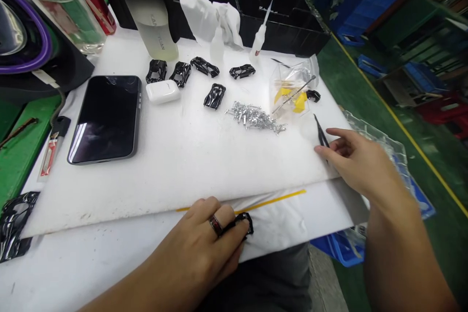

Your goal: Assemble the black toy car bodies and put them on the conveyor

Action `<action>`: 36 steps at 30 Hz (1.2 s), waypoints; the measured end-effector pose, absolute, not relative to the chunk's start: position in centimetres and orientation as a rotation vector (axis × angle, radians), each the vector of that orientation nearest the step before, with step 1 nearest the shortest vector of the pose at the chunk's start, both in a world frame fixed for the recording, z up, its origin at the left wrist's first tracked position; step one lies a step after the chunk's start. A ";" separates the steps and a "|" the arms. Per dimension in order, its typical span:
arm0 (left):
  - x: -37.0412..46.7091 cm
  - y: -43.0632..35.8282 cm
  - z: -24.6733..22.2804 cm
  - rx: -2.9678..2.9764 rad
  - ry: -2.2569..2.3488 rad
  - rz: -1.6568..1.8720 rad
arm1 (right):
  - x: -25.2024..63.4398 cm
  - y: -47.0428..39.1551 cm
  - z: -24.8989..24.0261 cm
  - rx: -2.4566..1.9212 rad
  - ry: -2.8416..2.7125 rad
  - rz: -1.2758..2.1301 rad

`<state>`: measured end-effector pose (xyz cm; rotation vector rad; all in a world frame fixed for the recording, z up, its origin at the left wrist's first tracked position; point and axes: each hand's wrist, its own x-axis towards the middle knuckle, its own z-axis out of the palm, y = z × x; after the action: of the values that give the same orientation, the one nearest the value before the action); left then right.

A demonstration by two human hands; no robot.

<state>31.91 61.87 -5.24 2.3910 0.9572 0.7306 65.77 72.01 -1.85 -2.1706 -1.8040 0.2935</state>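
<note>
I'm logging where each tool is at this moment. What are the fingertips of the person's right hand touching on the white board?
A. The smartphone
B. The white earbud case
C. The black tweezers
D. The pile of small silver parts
C: the right hand rests its fingertips on the black tweezers at the board's right edge, well apart from the smartphone, earbud case and silver parts.

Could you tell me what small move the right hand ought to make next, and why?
Probably close the right hand on the black tweezers and lift them. Its fingertips already lie at their near end on the white board, while the left hand pins a small black part at the front edge, seemingly ready to be worked on.
</note>
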 end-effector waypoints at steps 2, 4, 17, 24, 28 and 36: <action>31.9 61.8 -5.1 2.389 0.962 0.730 | 66.0 71.9 -1.4 -2.225 -1.784 0.299; 31.8 61.9 -5.1 2.395 0.963 0.726 | 66.1 71.5 -0.9 -2.305 -1.707 0.291; 31.5 62.1 -5.1 2.403 0.925 0.687 | 59.2 64.2 -1.9 -1.068 -1.006 1.316; 31.5 62.2 -4.8 2.397 0.924 0.693 | 55.3 62.3 -3.3 -1.261 -1.459 1.128; 31.5 62.2 -4.7 2.414 0.930 0.673 | 54.6 61.6 -3.5 -1.357 -1.668 0.980; 31.4 62.2 -4.6 2.413 0.925 0.595 | 54.3 61.4 -4.0 -1.393 -1.710 0.966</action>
<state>31.35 62.16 -4.62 2.4128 0.9246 0.5949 54.31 61.41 -4.03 -1.3925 -1.7098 0.9656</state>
